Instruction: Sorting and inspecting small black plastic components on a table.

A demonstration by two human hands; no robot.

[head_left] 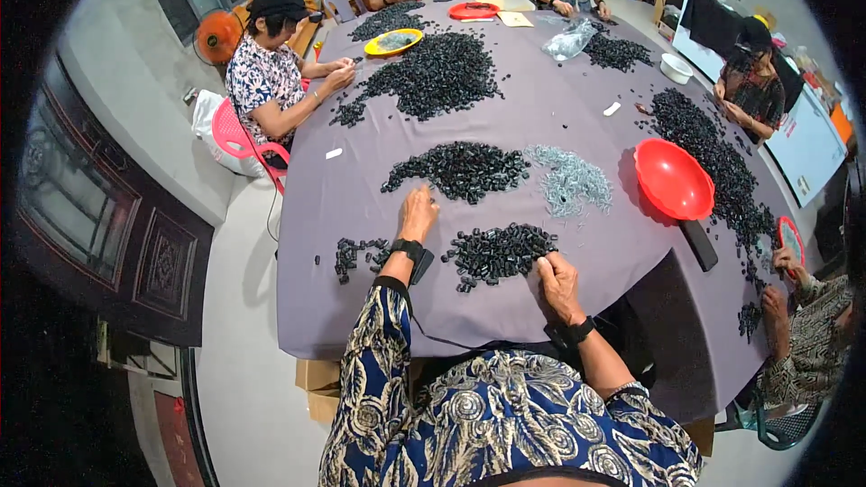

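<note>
Right hand (557, 281) rests at the right edge of the near pile (502, 251) of small black parts, fingers curled narrow on them; whether it grips 1 cannot be told. Left hand (418, 215) lies flat and empty on the cloth (361, 307) between 2 piles. Parts look light, stiff, loose: best pinched singly at the fingertips.

A large table (577, 135) is covered with a grey-purple cloth (361, 298) that hangs over its near edge. Directly on the cloth lie several heaps of small black parts: one near heap (499, 251), a smaller scatter (356, 254) to its left, a wider heap (460, 169) beyond, and a big heap (437, 77) farther back. A pile of clear pieces (570, 182) lies beside a red bowl (673, 179); a yellow dish (393, 41), a red tray (473, 11) and a white bowl (676, 68) sit toward the far side.
</note>
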